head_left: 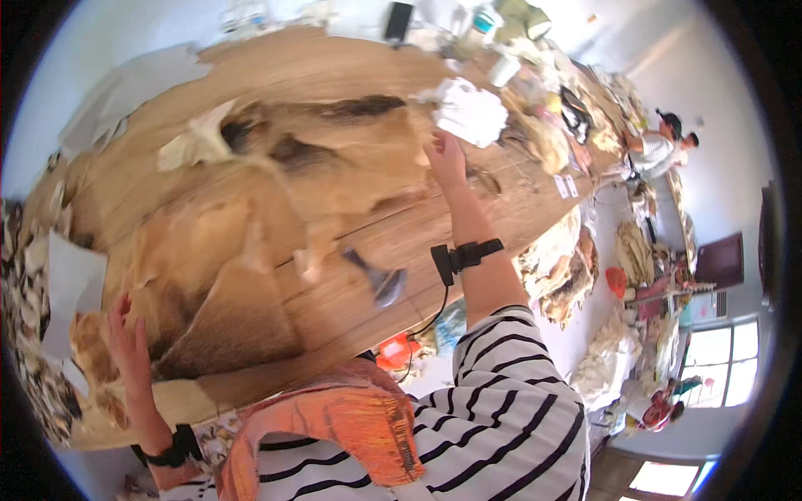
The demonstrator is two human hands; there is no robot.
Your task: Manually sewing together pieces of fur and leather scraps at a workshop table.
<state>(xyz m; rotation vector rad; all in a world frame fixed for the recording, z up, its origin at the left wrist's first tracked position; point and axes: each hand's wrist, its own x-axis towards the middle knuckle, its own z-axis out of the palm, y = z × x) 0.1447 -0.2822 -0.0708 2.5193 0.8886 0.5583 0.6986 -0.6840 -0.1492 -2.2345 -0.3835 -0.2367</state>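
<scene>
My left hand is raised at the table's left edge, fingers apart and holding nothing. It is beside the large brown fur pelt pieces spread on the wooden table. Stretched out to the far right, my right hand is at the near edge of a crumpled white bundle. Its fingers look bent, but blur hides whether they grip anything. Between my arms lies a dark tool with a narrow waist and a flared end. Another tan pelt with black patches lies farther back.
A black phone-like slab is at the far edge. Fur scraps and containers crowd the back right, near a white cup-like object. Pale sheets and a fur heap border the left. Other people are at the far right.
</scene>
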